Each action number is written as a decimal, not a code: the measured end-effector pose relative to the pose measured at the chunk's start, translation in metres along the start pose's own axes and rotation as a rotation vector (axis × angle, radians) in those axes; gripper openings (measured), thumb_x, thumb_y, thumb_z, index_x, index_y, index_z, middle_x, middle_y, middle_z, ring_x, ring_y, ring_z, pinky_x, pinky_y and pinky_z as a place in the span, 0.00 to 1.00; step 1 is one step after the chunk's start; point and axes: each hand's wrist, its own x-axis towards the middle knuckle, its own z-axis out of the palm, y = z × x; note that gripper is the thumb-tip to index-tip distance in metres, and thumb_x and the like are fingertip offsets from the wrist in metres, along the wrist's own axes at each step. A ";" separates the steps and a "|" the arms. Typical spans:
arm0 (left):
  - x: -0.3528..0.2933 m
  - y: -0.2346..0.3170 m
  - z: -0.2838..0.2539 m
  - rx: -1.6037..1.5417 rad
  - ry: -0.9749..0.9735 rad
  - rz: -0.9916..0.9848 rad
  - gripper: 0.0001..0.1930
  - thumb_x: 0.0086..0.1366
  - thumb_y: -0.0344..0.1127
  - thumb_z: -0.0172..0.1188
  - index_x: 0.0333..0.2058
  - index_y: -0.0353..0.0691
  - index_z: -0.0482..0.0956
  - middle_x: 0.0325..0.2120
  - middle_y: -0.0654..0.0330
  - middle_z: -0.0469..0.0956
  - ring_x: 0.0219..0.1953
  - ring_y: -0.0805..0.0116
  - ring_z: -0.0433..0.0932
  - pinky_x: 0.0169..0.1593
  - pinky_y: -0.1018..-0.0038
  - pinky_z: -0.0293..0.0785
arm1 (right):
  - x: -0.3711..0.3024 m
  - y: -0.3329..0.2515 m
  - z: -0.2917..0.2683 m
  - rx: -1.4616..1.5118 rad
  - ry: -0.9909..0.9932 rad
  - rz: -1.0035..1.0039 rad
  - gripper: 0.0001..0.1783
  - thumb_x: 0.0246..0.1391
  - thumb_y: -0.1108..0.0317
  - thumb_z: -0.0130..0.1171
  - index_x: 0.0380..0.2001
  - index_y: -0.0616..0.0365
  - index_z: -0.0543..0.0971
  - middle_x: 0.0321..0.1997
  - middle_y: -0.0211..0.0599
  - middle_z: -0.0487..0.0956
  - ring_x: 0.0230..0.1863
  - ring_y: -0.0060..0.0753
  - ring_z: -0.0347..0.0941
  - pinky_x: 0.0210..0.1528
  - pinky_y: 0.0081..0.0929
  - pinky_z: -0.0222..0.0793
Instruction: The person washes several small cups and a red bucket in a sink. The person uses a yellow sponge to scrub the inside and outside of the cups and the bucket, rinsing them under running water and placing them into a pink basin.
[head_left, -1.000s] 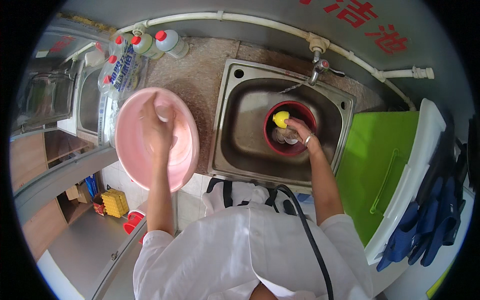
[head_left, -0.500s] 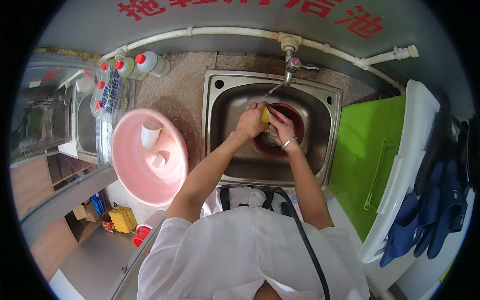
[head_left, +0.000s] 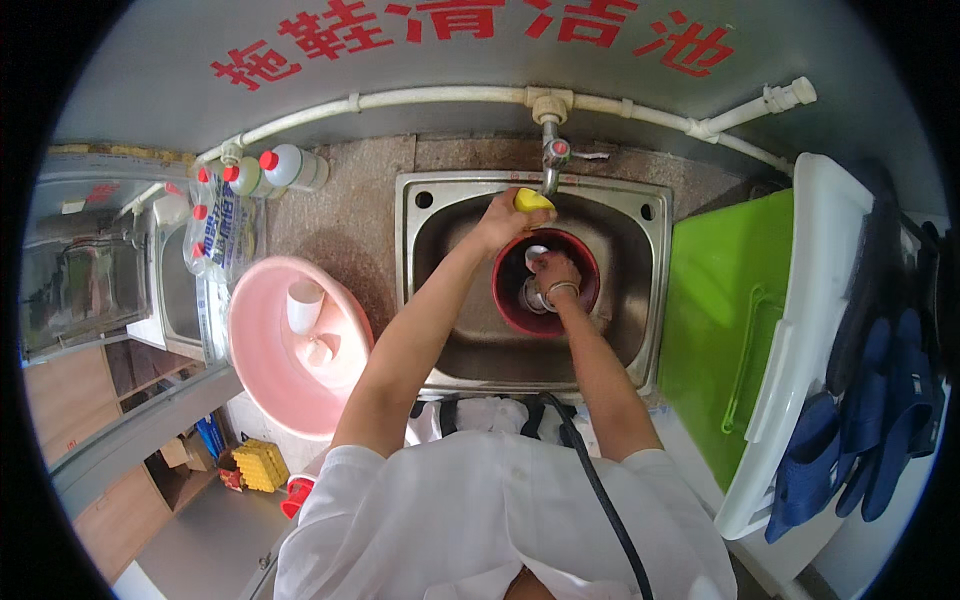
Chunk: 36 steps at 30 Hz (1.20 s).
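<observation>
My left hand (head_left: 500, 222) is closed around a yellow sponge (head_left: 534, 200), just below the tap (head_left: 555, 152). Inside the dark red basin (head_left: 510, 318), which stands in the steel sink (head_left: 450, 345), my right hand (head_left: 557, 271) has its fingers curled at a small pale, shiny, round-ended object (head_left: 536, 254); its kind is unclear. Under that hand lies a clear, glass-like item (head_left: 534, 296), partly covered by the fingers and wrist.
On the left stands a pink tub (head_left: 250, 345) with a white cup (head_left: 304, 306) and a smaller white piece. Several bottles (head_left: 296, 167) stand behind it. A green box-like panel (head_left: 715, 310) and blue slippers (head_left: 805, 450) flank the sink's right.
My hands have separated. The left has lifted the sponge up toward the tap, while the right has gone down into the basin. The view has shifted slightly.
</observation>
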 end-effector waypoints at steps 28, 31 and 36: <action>0.010 -0.027 -0.001 0.459 0.210 0.514 0.18 0.65 0.45 0.40 0.43 0.37 0.68 0.30 0.50 0.76 0.31 0.49 0.75 0.33 0.61 0.72 | -0.025 -0.076 -0.087 1.087 0.036 -0.192 0.15 0.54 0.58 0.53 0.29 0.62 0.73 0.25 0.29 0.74 0.27 0.25 0.68 0.32 0.25 0.65; 0.005 -0.004 -0.014 -0.236 -0.218 -0.273 0.16 0.66 0.43 0.37 0.43 0.42 0.69 0.30 0.59 0.77 0.29 0.64 0.78 0.27 0.71 0.74 | -0.039 -0.061 -0.092 0.606 0.120 -0.679 0.15 0.46 0.62 0.61 0.30 0.63 0.72 0.22 0.40 0.74 0.24 0.34 0.69 0.30 0.31 0.65; -0.013 0.005 -0.010 -0.531 -0.222 -0.289 0.21 0.67 0.50 0.34 0.40 0.40 0.70 0.29 0.61 0.77 0.27 0.72 0.77 0.24 0.75 0.73 | -0.032 -0.063 -0.110 0.439 0.004 -0.753 0.15 0.42 0.67 0.63 0.31 0.61 0.72 0.25 0.41 0.75 0.26 0.38 0.70 0.33 0.30 0.66</action>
